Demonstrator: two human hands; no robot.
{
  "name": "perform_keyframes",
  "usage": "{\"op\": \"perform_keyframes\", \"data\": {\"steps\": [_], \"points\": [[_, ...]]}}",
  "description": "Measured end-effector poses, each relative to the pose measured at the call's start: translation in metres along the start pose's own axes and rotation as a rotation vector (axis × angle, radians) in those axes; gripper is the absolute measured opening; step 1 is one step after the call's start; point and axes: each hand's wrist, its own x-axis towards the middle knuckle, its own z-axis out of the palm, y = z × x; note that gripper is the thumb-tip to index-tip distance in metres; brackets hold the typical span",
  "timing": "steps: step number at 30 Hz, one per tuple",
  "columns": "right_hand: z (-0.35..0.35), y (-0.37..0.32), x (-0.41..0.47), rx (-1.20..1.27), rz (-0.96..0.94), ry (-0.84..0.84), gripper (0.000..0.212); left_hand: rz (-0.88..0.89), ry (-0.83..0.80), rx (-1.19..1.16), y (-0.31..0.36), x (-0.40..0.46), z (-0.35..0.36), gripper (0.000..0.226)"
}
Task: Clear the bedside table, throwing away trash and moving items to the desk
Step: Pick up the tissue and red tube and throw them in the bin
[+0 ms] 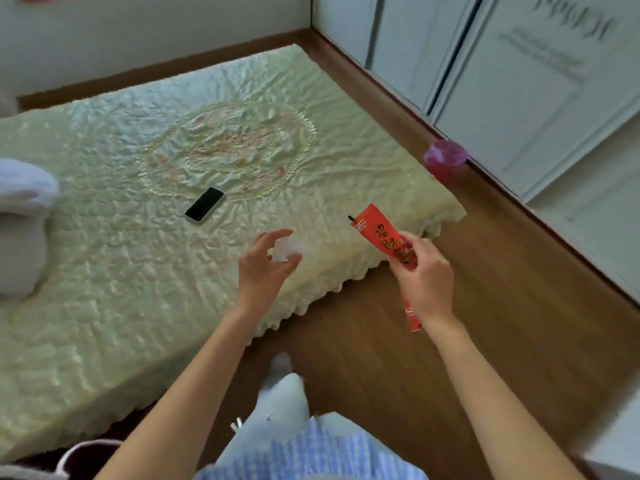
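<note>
My left hand (265, 263) holds a crumpled white tissue (289, 249) between thumb and fingers, above the near corner of the bed. My right hand (424, 271) grips a long red paper chopstick sleeve (377, 226) with dark printed characters; a black tip sticks out of its upper end and its lower end shows below my wrist. A pink-lined trash bin (445, 157) stands on the wooden floor beyond the bed corner, by the white wardrobe. The bedside table and the desk are out of view.
The bed (138, 271) with a pale green quilted cover fills the left. A black phone (204, 204) lies on it, and white pillows (20, 216) sit at the left edge. White wardrobe doors (519, 98) line the right. My socked foot (282, 396) is on the floor.
</note>
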Motion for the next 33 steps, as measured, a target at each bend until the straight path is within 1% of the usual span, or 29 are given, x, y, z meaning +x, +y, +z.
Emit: {"op": "perform_keyframes", "data": {"steps": [7,16,18,24,27,30,33], "points": [[-0.042,0.077,0.031,-0.088,0.151,0.182,0.037,0.043,-0.23,-0.009,0.042,0.063,0.102,0.036],[-0.076,0.163,0.142,-0.198,0.31,0.346,0.038,0.142,-0.425,-0.055,0.108,0.198,0.241,0.038],[-0.085,0.182,0.162,-0.224,0.352,0.392,0.038,0.176,-0.465,-0.024,0.122,0.226,0.272,0.037],[-0.113,0.241,0.196,-0.247,0.515,0.422,0.039,0.193,-0.591,0.015,0.15,0.284,0.361,0.039],[-0.131,0.28,0.22,-0.252,0.581,0.419,0.039,0.215,-0.639,-0.017,0.157,0.307,0.41,0.039],[-0.147,0.327,0.252,-0.272,0.585,0.398,0.039,0.205,-0.659,-0.038,0.167,0.331,0.46,0.038],[-0.169,0.378,0.292,-0.274,0.57,0.39,0.039,0.218,-0.634,-0.039,0.187,0.355,0.512,0.04]]}}
